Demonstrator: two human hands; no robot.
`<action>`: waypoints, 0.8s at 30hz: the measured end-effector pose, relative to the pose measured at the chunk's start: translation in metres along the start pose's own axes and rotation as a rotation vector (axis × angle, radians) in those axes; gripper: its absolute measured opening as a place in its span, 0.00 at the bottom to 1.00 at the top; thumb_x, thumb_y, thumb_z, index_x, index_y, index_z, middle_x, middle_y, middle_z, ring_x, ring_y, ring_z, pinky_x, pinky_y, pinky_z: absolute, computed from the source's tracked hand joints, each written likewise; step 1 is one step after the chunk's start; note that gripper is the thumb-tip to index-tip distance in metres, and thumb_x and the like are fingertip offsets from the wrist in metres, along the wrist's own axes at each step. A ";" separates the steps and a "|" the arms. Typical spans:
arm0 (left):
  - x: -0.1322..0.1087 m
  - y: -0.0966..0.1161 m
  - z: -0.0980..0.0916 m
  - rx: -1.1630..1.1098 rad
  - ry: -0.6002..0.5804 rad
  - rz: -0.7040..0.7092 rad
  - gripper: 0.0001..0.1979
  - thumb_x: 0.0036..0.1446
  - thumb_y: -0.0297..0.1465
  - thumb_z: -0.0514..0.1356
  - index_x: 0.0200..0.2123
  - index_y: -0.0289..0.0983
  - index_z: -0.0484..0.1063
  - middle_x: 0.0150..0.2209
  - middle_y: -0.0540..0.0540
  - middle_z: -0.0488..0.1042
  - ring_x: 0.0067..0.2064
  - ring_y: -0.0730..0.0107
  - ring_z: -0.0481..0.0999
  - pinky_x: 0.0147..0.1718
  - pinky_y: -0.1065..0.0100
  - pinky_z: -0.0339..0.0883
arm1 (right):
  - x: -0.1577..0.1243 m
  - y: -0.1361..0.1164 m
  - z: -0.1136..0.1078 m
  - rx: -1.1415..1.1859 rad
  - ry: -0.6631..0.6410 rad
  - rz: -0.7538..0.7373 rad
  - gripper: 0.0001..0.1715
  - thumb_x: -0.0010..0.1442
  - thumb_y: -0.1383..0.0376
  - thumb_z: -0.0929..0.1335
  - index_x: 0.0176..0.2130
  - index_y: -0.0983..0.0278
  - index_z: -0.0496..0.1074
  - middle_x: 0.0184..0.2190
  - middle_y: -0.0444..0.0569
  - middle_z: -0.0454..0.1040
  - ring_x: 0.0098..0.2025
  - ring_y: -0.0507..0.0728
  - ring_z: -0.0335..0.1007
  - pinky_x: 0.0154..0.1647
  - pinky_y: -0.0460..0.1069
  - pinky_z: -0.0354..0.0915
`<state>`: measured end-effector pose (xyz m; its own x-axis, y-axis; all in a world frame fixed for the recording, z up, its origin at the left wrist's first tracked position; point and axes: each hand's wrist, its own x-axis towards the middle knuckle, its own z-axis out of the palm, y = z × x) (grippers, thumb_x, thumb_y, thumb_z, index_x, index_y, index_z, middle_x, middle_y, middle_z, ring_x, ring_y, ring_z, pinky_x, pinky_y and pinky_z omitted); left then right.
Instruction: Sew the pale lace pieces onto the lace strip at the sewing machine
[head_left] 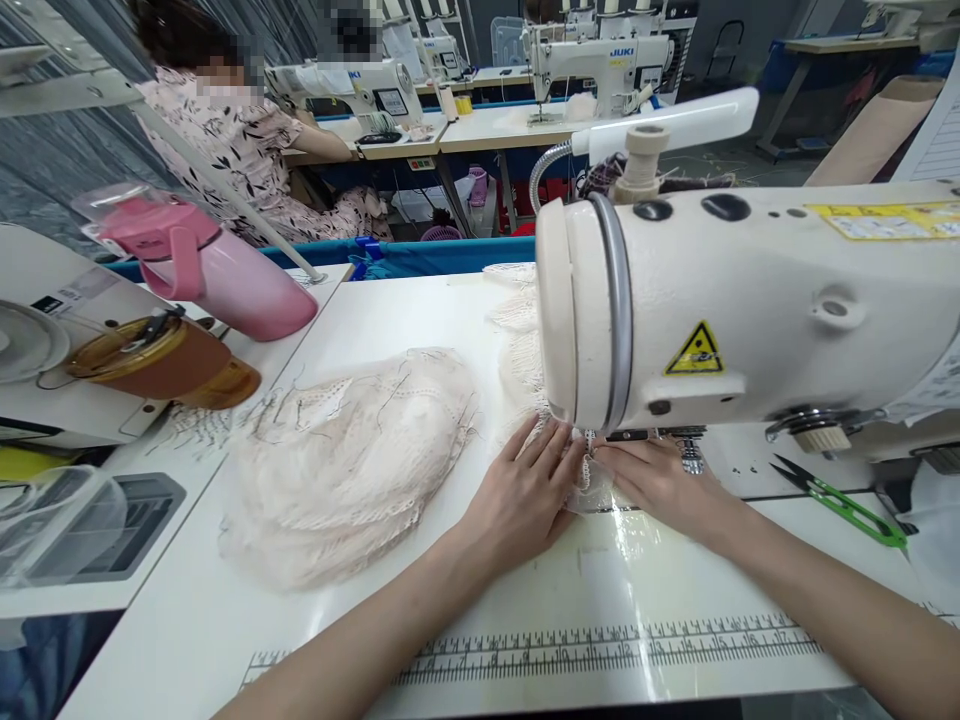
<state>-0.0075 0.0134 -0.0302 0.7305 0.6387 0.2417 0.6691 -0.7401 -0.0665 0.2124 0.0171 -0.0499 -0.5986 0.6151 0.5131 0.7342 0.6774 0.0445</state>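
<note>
My left hand [525,490] lies flat with its fingers stretched over pale lace fabric [517,345], just left of the sewing machine's needle area. My right hand [664,480] rests on the other side, fingers extended toward the needle and their tips at the fabric's edge. Above both hands looms the white sewing machine [750,310], whose head hides part of the lace and the needle. A narrow lace strip [587,470] shows between my fingertips. To the left, a heap of cream lace fabric [360,450] with loose threads sits on the white table [420,620].
Green thread snips [847,505] lie right of my right hand. A pink bottle [232,265] and an amber jar [172,360] stand at the left. Along the table's front edge runs a printed ruler [600,648]. A co-worker [225,150] sits beyond, near other sewing machines [600,70].
</note>
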 end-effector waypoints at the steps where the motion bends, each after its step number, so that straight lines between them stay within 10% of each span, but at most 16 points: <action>1: 0.000 0.000 0.000 0.006 0.006 0.003 0.23 0.62 0.35 0.49 0.56 0.28 0.65 0.55 0.34 0.69 0.58 0.51 0.68 0.60 0.49 0.54 | 0.000 0.000 -0.001 -0.035 0.004 0.004 0.14 0.61 0.70 0.65 0.46 0.58 0.73 0.40 0.45 0.77 0.37 0.52 0.71 0.33 0.47 0.64; 15: 0.002 0.001 0.001 0.043 0.025 -0.031 0.22 0.62 0.35 0.51 0.58 0.33 0.64 0.54 0.37 0.71 0.59 0.52 0.66 0.61 0.48 0.53 | -0.006 0.009 -0.002 0.225 -0.082 -0.058 0.26 0.61 0.76 0.61 0.54 0.56 0.68 0.47 0.49 0.75 0.46 0.58 0.73 0.36 0.50 0.72; 24: 0.003 -0.001 0.005 -0.004 0.215 0.117 0.13 0.64 0.23 0.48 0.44 0.31 0.72 0.51 0.44 0.75 0.54 0.64 0.73 0.64 0.55 0.50 | -0.010 0.010 0.008 -0.099 -0.197 -0.143 0.33 0.59 0.82 0.57 0.56 0.58 0.65 0.54 0.47 0.71 0.49 0.54 0.71 0.30 0.46 0.68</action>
<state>-0.0050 0.0168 -0.0343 0.7569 0.4898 0.4328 0.5812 -0.8073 -0.1028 0.2227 0.0209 -0.0617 -0.7425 0.5888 0.3195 0.6593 0.7266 0.1934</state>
